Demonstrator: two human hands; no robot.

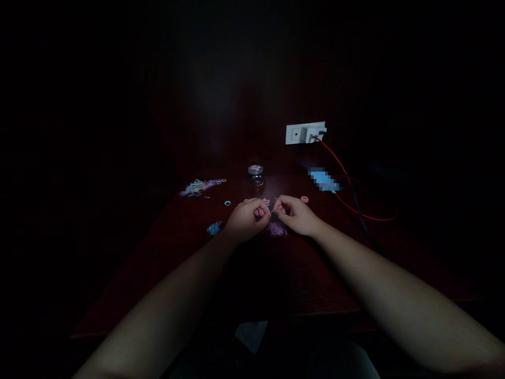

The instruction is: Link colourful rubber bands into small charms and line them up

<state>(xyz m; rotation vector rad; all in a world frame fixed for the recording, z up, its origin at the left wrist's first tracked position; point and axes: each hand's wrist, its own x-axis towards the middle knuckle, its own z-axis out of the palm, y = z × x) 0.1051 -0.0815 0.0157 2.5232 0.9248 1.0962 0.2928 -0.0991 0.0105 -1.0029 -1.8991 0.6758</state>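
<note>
My left hand [252, 215] and my right hand [291, 213] meet over the table, both closed in a pinch. Between their fingertips runs a thin, pale strand [272, 211], which looks like a small elastic band; most of it is hidden by the fingers. Just below the fingertips lies a pile of purple elastic bands [278, 229]. Pink bands [266, 201] show behind the hands, partly covered. To the left of my left hand are a blue bunch of bands [213, 228] and a single light-blue band [228, 203]. An orange-pink band [304, 199] rests beyond my right hand.
A mixed heap of coloured bands [200, 187] lies at the table's far left. A clear lidded jar [256, 176] stands at the back. On the right, a phone with a blurred screen [323, 179] is joined by a red cable [337, 158] to a wall socket [295, 134].
</note>
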